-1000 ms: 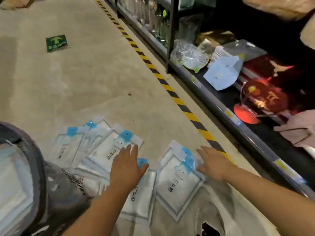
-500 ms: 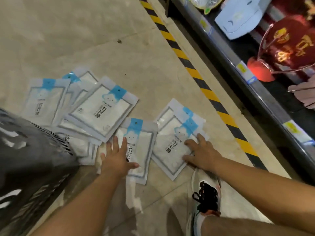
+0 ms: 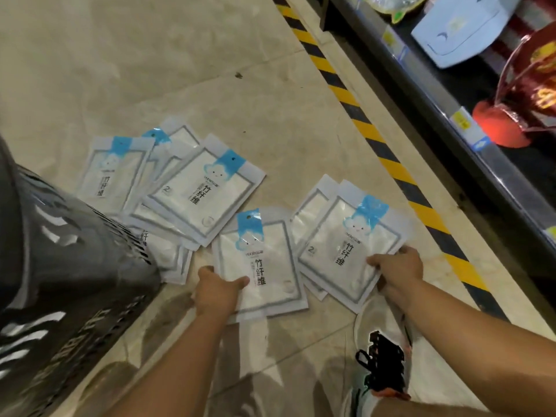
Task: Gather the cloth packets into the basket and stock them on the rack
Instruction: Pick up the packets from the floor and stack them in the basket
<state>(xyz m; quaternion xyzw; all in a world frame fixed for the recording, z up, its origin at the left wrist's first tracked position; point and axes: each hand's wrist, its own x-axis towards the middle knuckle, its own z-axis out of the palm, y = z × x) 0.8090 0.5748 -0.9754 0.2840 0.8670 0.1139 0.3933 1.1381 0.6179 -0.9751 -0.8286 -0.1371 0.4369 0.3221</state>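
Several white cloth packets with blue header tabs lie scattered on the floor. My left hand (image 3: 218, 291) grips the lower left edge of the middle packet (image 3: 261, 260), thumb on top. My right hand (image 3: 398, 269) pinches the lower right corner of the right packet (image 3: 346, 245), which lies on other packets. A fan of further packets (image 3: 195, 188) lies at the upper left, partly against the dark grey slotted basket (image 3: 69, 284) at the left edge. The rack's lowest shelf (image 3: 436, 94) runs along the right.
A yellow and black hazard stripe (image 3: 376, 145) runs on the floor beside the rack. On the shelf sit a pale blue box (image 3: 460, 34) and red wrapped goods (image 3: 529, 94). My shoe (image 3: 382, 365) stands below the right packet.
Both hands went from lying flat on the packets to gripping their near edges. The view has tilted down and closer, and the packets now look larger.
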